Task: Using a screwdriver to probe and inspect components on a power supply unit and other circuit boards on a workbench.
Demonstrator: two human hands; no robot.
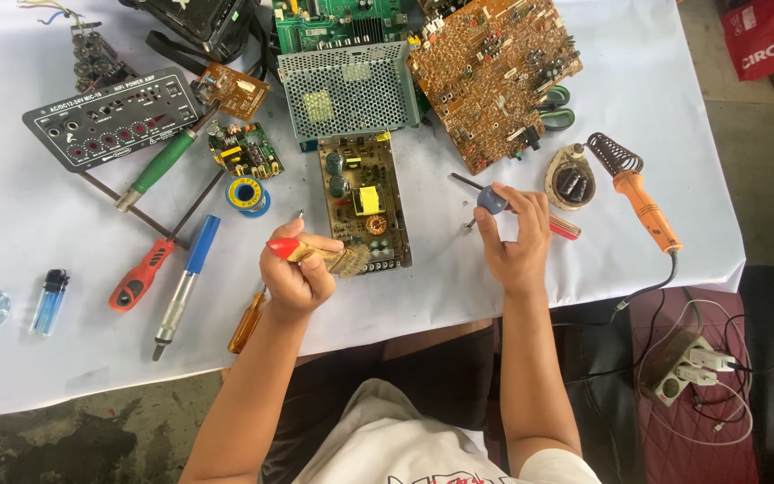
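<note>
Left hand [299,273] closed around a small paintbrush [320,254] with a red handle tip, bristles resting at the lower left corner of the open power supply board [365,199] lying mid-bench on the white bench [38,233]. Right hand [514,237] gripping a blue-handled screwdriver [489,196], shaft pointing up-left, just right of that board. Nearby: perforated metal cover [348,90] above the board, brown circuit board [493,73] beyond, orange-handled soldering iron [645,199] at right, solder spool [248,194], lighter [48,302] far left.
</note>
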